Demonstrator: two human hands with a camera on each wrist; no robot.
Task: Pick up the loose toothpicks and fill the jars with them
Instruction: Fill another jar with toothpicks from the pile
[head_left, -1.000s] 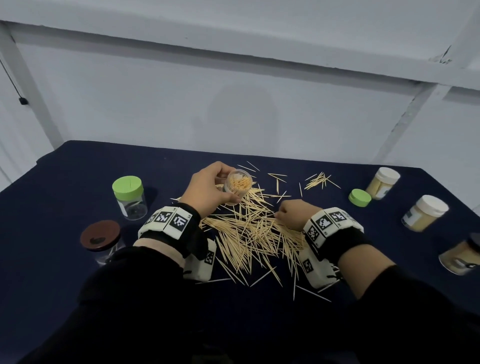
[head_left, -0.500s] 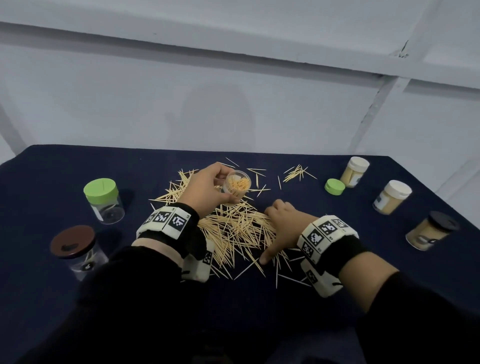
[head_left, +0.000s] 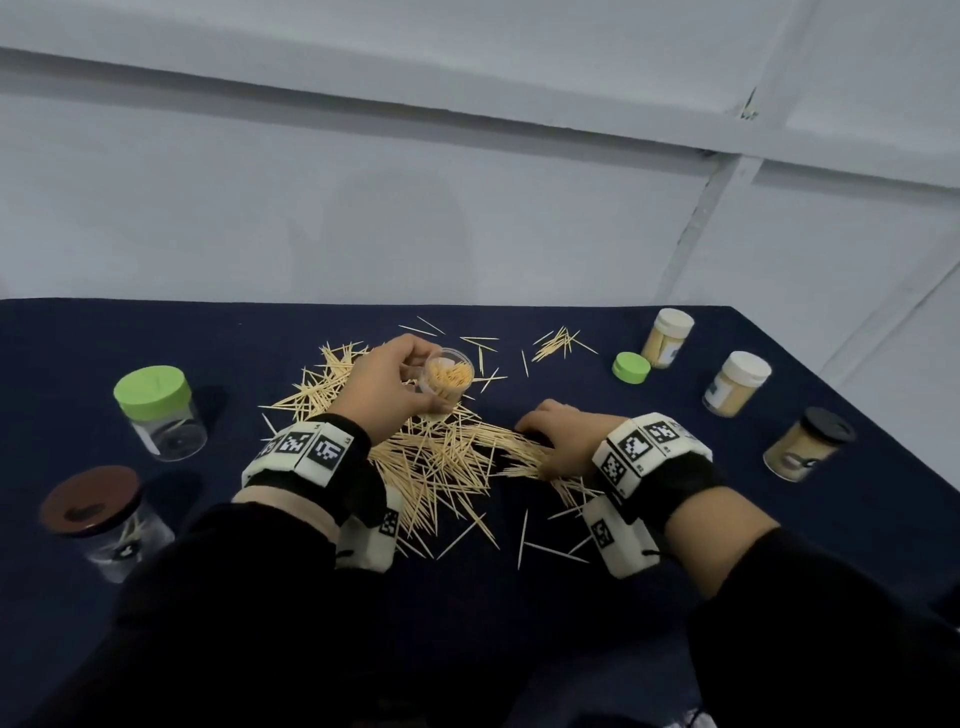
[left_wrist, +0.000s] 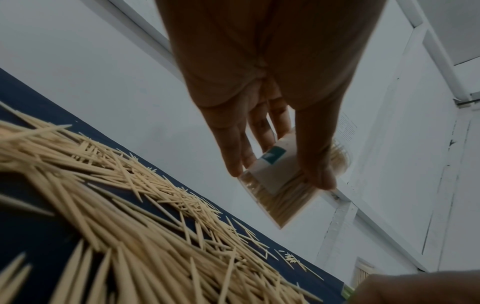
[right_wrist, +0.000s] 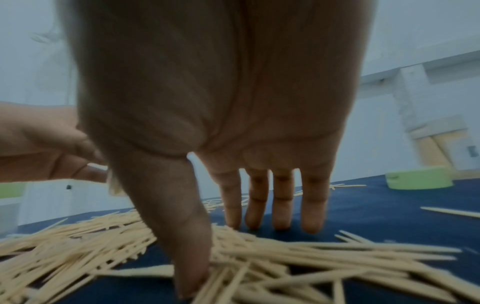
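My left hand (head_left: 402, 376) grips a small clear jar (head_left: 448, 382) with no lid, tilted and packed with toothpicks, held just above the far side of the pile. In the left wrist view the thumb and fingers clasp the jar (left_wrist: 281, 185) round its labelled side. A big pile of loose toothpicks (head_left: 441, 460) lies on the dark blue table (head_left: 779, 545). My right hand (head_left: 543, 447) rests on the pile's right edge. Its straight fingers (right_wrist: 281, 205) stand tip-down on the cloth, and the thumb presses onto the toothpicks (right_wrist: 272, 259).
At the left stand a green-lidded jar (head_left: 158, 410) and a brown-lidded jar (head_left: 98, 519). A loose green lid (head_left: 630, 367), two white-lidded jars (head_left: 666, 338) (head_left: 735, 382) and a black-lidded jar (head_left: 808, 449) line the right edge. A small toothpick cluster (head_left: 558, 343) lies far right.
My right hand has gone from curled, to spread over the pile's front, to fingertips planted at its right edge. The left hand still holds the jar. The head view has swung.
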